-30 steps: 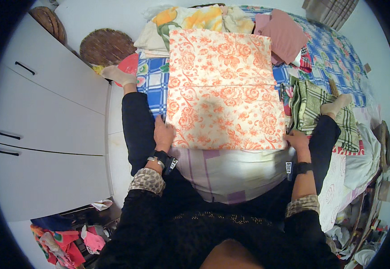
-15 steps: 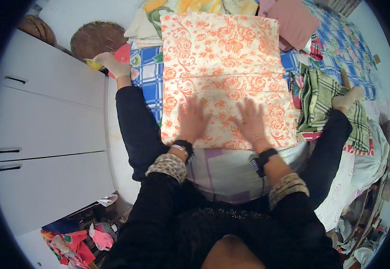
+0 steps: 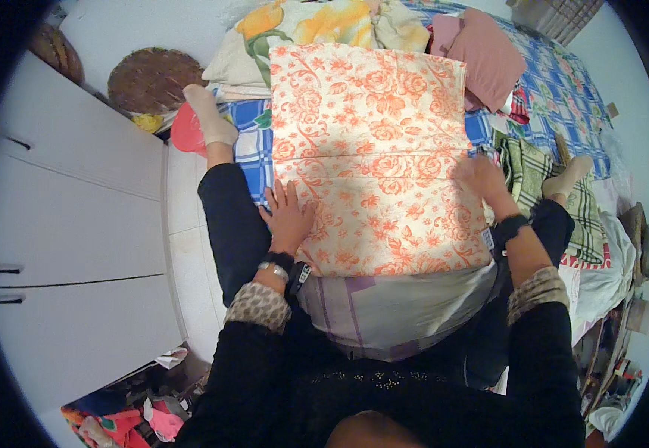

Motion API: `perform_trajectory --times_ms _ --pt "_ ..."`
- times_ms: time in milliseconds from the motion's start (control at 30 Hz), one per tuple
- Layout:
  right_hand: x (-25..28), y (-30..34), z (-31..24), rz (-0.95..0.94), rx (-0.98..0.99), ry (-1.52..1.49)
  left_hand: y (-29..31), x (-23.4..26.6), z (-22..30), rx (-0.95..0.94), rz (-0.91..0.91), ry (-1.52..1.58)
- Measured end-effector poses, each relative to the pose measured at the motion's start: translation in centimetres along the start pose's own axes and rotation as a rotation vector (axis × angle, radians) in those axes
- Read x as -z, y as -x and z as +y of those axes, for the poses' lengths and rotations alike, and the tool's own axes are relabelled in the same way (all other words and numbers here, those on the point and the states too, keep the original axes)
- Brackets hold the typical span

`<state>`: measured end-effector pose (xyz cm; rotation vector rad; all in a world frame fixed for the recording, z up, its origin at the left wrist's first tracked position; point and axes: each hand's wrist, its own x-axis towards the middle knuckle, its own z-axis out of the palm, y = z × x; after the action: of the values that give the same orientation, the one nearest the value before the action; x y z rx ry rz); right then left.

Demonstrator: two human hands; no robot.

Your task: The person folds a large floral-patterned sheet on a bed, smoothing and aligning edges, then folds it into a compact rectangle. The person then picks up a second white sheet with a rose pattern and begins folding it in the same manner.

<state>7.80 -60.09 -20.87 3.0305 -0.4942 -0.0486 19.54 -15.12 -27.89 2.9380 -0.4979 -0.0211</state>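
Your left hand (image 3: 291,220), fingers spread, rests on the orange-flowered cloth (image 3: 373,216), laid over the blue plaid bedspread (image 3: 257,168) near its left edge; your right hand (image 3: 481,179) is blurred, grip unclear, and uneven tugging could wrinkle the fabric.

- The one view came from a camera on the person's head, above the black cloth top (image 3: 444,411).
- It looked down and ahead, at the bare left hand (image 3: 292,222) and bare right hand (image 3: 482,181).
- The flat white cloth with orange flowers (image 3: 376,216) was near, in the middle.
- It saw wide, so the big pale grey cupboard (image 3: 78,224) looked bent.
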Motion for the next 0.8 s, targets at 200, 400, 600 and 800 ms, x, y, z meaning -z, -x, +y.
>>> perform_trajectory --times_ms 200,400,600,800 --pt "8.1 -14.1 -1.9 0.657 0.201 -0.087 1.2 -0.2 1.9 -0.173 -0.169 0.122" --pt "7.0 -18.7 -2.2 0.454 0.019 -0.116 0.9 -1.3 2.2 -0.173 -0.148 0.067" --pt "8.3 -11.9 -2.0 0.672 0.223 -0.258 1.0 -2.1 2.2 -0.174 -0.079 0.033" --pt "12.2 7.4 -0.7 0.56 0.561 -0.164 0.4 -1.6 2.0 -0.15 -0.107 0.09"
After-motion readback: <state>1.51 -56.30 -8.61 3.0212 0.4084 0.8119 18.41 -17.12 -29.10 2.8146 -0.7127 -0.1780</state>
